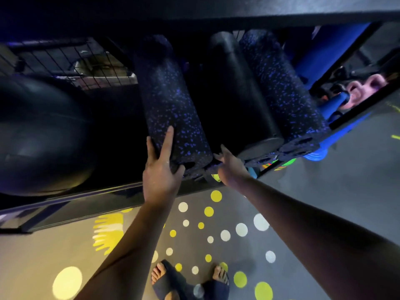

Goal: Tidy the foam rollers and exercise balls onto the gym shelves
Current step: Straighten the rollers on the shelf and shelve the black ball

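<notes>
Head view: left hand (161,178) holds the speckled foam roller (173,105) on the shelf (86,198), fingers (167,141) wrapped around its end; right hand (230,167) fingers spread, touching beside the black roller (238,94).

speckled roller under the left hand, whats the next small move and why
Probably push it deeper onto the shelf. The left hand grips the speckled roller at its near end, which overhangs the front edge, while the plain black roller beside it sits further in. The right hand looks open by the gap between them.
</notes>
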